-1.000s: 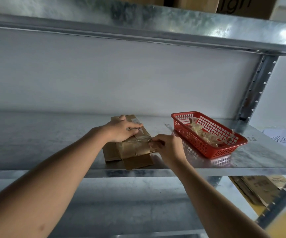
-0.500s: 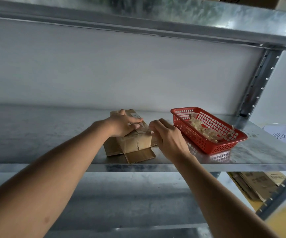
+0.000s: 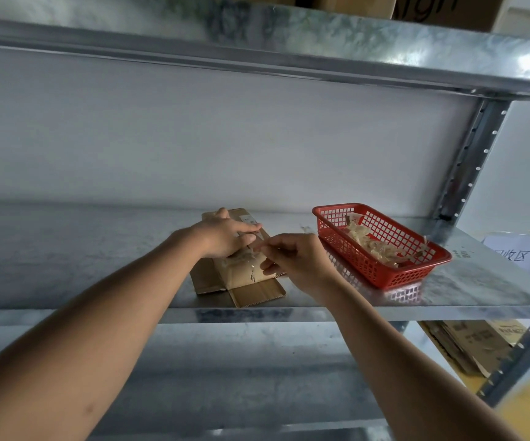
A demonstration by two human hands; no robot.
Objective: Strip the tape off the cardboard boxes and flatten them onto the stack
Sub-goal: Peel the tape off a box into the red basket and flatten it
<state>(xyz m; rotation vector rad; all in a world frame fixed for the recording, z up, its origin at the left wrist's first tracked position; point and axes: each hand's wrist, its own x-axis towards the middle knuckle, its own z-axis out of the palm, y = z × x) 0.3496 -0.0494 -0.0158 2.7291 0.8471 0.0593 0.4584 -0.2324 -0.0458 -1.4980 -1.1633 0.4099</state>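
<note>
Shelf: carried one flattened box mid-front, left hand pressing it flat, fingers fairly straight. Right hand, a second earlier at the box's edge, had lifted, pinching a clear tape strip, so peeling was under way. Basket of tape scraps stood just right, unobstructed.

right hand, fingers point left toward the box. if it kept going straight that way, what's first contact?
Most likely the left hand, which presses the flattened brown cardboard box. The right hand, pinching clear tape, has fingertips almost meeting it; depth is unclear.
</note>
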